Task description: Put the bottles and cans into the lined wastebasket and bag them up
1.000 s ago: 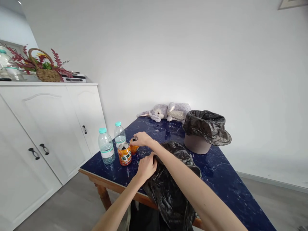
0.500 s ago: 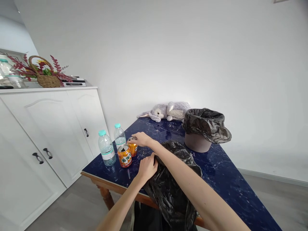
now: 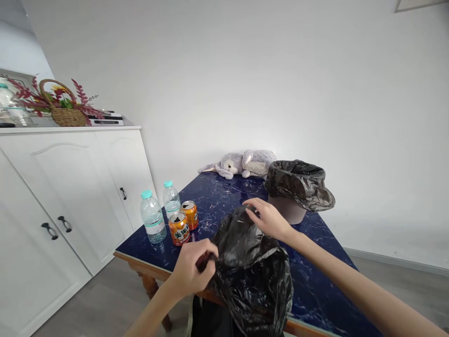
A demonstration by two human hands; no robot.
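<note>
A black plastic bag (image 3: 252, 276) lies crumpled over the table's near edge, its mouth gaping toward me. My left hand (image 3: 195, 267) is curled closed at the bag's left edge, with some of the plastic in its fingers. At the bag's far side, my right hand (image 3: 268, 217) has its fingers stretched out and thumb apart, near or touching the plastic. Left of the bag stand two orange drink cans, a front can (image 3: 179, 229) and a rear can (image 3: 190, 215). Beside them are two clear bottles with teal caps, a nearer bottle (image 3: 153, 217) and a farther bottle (image 3: 171, 199).
A grey bin (image 3: 288, 209) lined with another black bag (image 3: 298, 180) stands at the back right of the blue marbled table (image 3: 210, 192). A plush rabbit (image 3: 242, 163) lies along the wall. White cabinets (image 3: 70, 196) bearing a flower basket (image 3: 68, 117) are on the left.
My right hand has moved from the rear can to the right, over the bag. My left hand has come nearer with the bag edge, and the bag's mouth is wider.
</note>
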